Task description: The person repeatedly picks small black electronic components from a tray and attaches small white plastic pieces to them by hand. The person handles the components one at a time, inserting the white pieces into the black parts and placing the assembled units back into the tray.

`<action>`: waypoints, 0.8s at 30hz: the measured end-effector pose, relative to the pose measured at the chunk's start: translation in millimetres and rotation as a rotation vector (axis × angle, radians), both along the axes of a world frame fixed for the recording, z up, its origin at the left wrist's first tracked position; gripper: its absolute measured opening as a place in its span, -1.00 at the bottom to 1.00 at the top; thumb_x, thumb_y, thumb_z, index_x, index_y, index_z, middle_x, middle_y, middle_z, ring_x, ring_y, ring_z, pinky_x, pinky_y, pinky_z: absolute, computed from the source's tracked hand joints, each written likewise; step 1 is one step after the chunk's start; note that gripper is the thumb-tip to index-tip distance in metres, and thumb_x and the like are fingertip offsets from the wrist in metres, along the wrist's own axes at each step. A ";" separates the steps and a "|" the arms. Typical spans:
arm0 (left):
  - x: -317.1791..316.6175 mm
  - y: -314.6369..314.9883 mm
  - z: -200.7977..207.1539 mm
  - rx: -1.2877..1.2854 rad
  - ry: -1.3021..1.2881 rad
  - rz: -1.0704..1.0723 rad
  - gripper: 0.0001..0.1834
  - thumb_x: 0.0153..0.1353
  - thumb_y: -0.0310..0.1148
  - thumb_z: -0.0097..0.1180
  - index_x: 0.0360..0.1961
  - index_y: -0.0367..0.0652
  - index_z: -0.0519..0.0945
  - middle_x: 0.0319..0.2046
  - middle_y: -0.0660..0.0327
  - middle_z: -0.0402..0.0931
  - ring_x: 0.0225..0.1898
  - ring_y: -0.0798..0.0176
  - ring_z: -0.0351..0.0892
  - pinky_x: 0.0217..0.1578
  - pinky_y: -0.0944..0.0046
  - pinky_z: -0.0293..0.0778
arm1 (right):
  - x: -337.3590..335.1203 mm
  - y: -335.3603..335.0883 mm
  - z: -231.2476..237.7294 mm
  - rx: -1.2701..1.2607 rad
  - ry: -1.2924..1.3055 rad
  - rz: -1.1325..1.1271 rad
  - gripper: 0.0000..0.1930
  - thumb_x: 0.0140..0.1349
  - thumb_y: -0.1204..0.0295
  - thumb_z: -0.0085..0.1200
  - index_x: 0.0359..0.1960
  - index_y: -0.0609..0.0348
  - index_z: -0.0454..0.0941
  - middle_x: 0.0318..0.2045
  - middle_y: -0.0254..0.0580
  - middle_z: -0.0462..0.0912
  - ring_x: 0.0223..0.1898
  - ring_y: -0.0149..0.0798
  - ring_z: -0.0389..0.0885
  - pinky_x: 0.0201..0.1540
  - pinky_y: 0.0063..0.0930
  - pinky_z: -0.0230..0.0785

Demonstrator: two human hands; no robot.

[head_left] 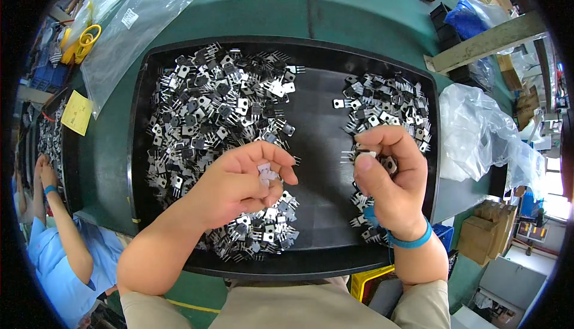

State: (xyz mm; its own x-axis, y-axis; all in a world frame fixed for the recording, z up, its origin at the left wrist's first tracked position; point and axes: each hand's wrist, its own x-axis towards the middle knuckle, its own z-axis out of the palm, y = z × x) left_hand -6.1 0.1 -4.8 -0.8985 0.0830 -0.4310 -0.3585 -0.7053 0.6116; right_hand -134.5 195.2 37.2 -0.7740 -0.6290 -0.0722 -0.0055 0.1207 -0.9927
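A wide black tray (320, 215) lies in front of me, with a large heap of three-legged transistors (203, 107) on its left side. A smaller heap of the same transistors (388, 104) fills part of its right side. Over the left heap, my left hand (233, 182) is curled around several small whitish flat pieces (267, 172); their kind is not plain. My right hand (397, 185) pinches a transistor (351, 156) between thumb and forefinger, its legs pointing left. Another transistor (388, 164) shows within that hand's curled fingers. A bare strip of tray runs between the heaps.
Clear plastic bags lie beyond the tray's left corner (143, 24) and at its right (478, 131). Yellow-handled scissors or a similar tool (88, 39) and a yellow paper note (76, 112) are at left. A co-worker (72, 251) in light blue works there. Cardboard boxes (478, 239) stand right.
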 end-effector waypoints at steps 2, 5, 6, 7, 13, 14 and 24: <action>2.1 -2.5 2.1 0.002 0.014 -0.018 -0.72 0.11 -0.65 -0.12 -0.12 -0.30 0.42 -0.28 -0.01 0.54 -0.54 0.41 0.41 -0.68 0.52 0.10 | 4.0 -1.7 -0.6 0.024 0.008 0.042 -0.83 0.13 0.61 0.13 -0.22 0.27 0.52 -0.38 -0.38 0.51 -0.34 -0.55 0.40 -0.23 -0.68 0.26; 1.3 1.7 3.4 -0.020 0.015 -0.015 -0.73 0.11 -0.66 -0.15 -0.12 -0.32 0.41 -0.24 -0.05 0.53 -0.55 0.43 0.38 -0.70 0.52 0.10 | 8.1 -3.6 -7.6 0.047 0.179 0.177 -0.82 0.13 0.61 0.13 -0.21 0.27 0.52 -0.42 -0.29 0.55 -0.38 -0.52 0.46 -0.29 -0.64 0.32; 1.5 2.2 4.9 -0.034 0.002 -0.014 -0.74 0.14 -0.65 -0.15 -0.12 -0.31 0.41 -0.25 -0.04 0.53 -0.58 0.44 0.35 -0.70 0.52 0.10 | 10.4 -5.8 -10.7 0.038 0.213 0.201 -0.82 0.13 0.61 0.13 -0.21 0.27 0.52 -0.43 -0.28 0.56 -0.39 -0.51 0.47 -0.30 -0.63 0.33; -0.4 4.0 6.2 -0.042 -0.006 -0.020 -0.75 0.17 -0.64 -0.16 -0.11 -0.30 0.41 -0.25 -0.04 0.53 -0.60 0.46 0.33 -0.70 0.53 0.10 | 11.9 -5.5 -12.5 0.035 0.250 0.218 -0.82 0.12 0.61 0.13 -0.21 0.27 0.52 -0.44 -0.27 0.56 -0.41 -0.50 0.49 -0.32 -0.62 0.34; 0.7 -3.8 6.7 -0.024 0.007 -0.150 -0.81 0.32 -0.53 -0.17 -0.10 -0.30 0.46 -0.23 0.08 0.55 -0.47 0.46 0.50 -0.66 0.56 0.18 | 17.8 -8.7 -16.0 0.055 0.313 0.228 -0.84 0.12 0.61 0.11 -0.23 0.26 0.53 -0.44 -0.18 0.62 -0.47 -0.39 0.58 -0.39 -0.55 0.39; 0.7 -3.1 7.0 -0.043 0.004 -0.144 -0.80 0.33 -0.52 -0.17 -0.09 -0.30 0.46 -0.23 0.08 0.55 -0.47 0.47 0.50 -0.66 0.57 0.18 | 17.8 -8.8 -16.4 0.054 0.330 0.231 -0.84 0.12 0.61 0.10 -0.23 0.26 0.53 -0.44 -0.17 0.63 -0.47 -0.37 0.59 -0.40 -0.54 0.40; 0.7 -1.2 4.8 -0.059 0.017 -0.160 -0.70 0.37 -0.47 -0.14 0.11 -0.25 0.36 -0.17 0.11 0.55 -0.49 0.46 0.48 -0.62 0.55 0.24 | 20.5 -9.7 -16.0 0.030 0.364 0.214 -0.82 0.08 0.65 0.10 -0.25 0.25 0.54 -0.45 -0.12 0.62 -0.46 -0.24 0.62 -0.40 -0.49 0.42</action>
State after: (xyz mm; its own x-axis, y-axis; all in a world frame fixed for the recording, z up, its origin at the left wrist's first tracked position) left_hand -5.4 -1.1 0.0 -0.8830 0.2005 -0.4244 -0.4526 -0.6031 0.6568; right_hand -114.1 185.5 21.3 -0.6046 -0.7802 0.1608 -0.3834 0.1080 -0.9173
